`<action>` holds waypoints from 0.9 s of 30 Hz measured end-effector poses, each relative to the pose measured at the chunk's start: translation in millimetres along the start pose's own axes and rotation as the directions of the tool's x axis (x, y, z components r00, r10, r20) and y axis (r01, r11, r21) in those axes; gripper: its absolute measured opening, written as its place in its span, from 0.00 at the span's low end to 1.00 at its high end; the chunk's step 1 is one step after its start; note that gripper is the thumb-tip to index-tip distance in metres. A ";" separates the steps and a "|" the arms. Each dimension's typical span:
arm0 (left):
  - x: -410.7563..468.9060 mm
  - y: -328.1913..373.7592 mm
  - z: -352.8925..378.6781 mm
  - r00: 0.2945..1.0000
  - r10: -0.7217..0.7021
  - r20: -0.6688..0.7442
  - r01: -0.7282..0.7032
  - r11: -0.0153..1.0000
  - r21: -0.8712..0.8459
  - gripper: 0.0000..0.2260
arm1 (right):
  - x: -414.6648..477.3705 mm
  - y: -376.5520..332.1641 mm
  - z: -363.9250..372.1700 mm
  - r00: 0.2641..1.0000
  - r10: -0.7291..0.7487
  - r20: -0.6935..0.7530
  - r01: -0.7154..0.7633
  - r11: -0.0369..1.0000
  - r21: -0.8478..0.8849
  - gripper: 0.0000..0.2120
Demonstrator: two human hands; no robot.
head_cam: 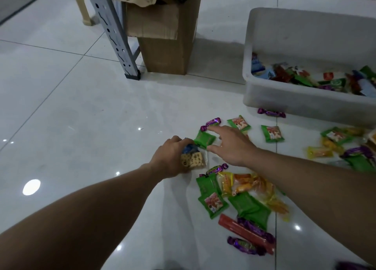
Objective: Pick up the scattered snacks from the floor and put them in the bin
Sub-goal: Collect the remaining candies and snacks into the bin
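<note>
**Reaching Into the Scattered Snacks**

Nearest me on the tiled floor (81,117) lie a red stick (244,231), a purple candy (242,245) and a heap of green and yellow packets (242,190). Past them, my left hand (171,157) grips a cracker packet (193,160) low over the floor. My right hand (230,145), fingers spread and holding nothing, hovers over a green packet (204,139). Farther right stands the white bin (305,103), partly filled with snacks. A cardboard box (166,52) and a metal shelf leg (114,31) stand beyond.
</note>
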State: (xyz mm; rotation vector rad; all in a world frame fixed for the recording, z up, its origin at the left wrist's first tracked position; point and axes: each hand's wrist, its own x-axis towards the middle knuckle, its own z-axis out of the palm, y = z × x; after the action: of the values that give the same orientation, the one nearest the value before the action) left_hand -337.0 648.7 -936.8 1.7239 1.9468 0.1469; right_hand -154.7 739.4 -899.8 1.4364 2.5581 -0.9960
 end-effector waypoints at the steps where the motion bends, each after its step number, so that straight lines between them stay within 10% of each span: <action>1: 1.0 -0.6 0.4 1.000 0.004 -0.010 -0.004 1.000 -0.014 0.36 | 1.7 -1.3 2.7 1.000 -0.003 0.010 0.003 1.000 -0.019 0.28; 12: -3.8 -21.0 0.5 0.994 -0.027 -0.105 0.006 0.981 -0.195 0.42 | 24.1 -32.3 38.5 0.997 -0.082 0.006 0.082 0.994 -0.072 0.18; 27: -25.3 -47.7 -5.5 0.993 -0.079 -0.082 0.075 0.996 -0.050 0.21 | 41.7 -41.8 65.5 0.983 -0.122 -0.135 0.096 0.978 -0.184 0.05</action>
State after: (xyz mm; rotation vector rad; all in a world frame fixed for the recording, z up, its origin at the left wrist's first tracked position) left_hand -380.9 617.6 -944.0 1.6338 2.0509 0.2381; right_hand -228.2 719.4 -944.3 1.3821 2.7739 -0.6755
